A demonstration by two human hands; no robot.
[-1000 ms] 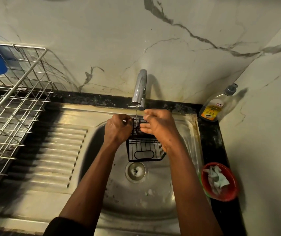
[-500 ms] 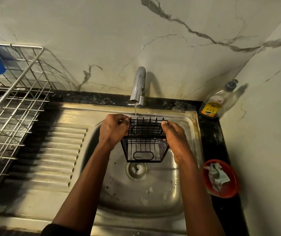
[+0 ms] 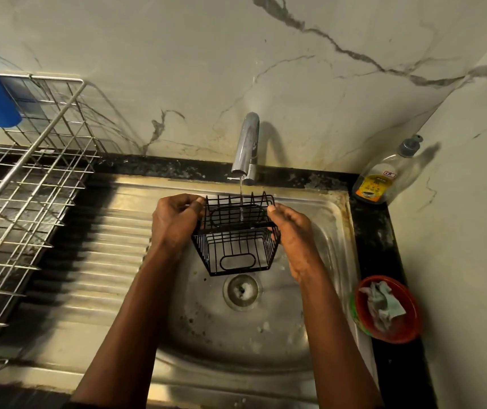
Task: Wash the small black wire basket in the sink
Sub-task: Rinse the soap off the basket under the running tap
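Now both hands, left hand (image 3: 174, 221) and right hand (image 3: 292, 231), grip opposite ends of the small black wire basket (image 3: 236, 234), held above the stainless steel sink (image 3: 221, 329) under the chrome tap (image 3: 246, 149)'s thin stream.

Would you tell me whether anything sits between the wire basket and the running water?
Nothing visible does. The left hand and right hand hold the wire basket by its ends right under the tap, and the stream falls straight into it.
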